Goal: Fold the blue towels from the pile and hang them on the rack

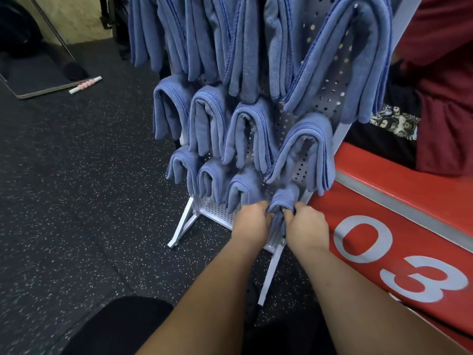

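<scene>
A: Towel position?
B: Lower centre: folded blue towel [284,198] draped on pegboard rack [215,210], bottom row, right end, long axis vertical.
A: Hands?
B: Flanking it, left hand [252,219] and right hand [305,226] each pinch one side, equally near.

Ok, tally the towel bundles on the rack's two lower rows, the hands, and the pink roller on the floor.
Middle-row towel bundles: 4
Bottom-row towel bundles: 4, counting the held towel
Hands: 2, left hand and right hand
Pink roller: 1
Total: 11
</scene>
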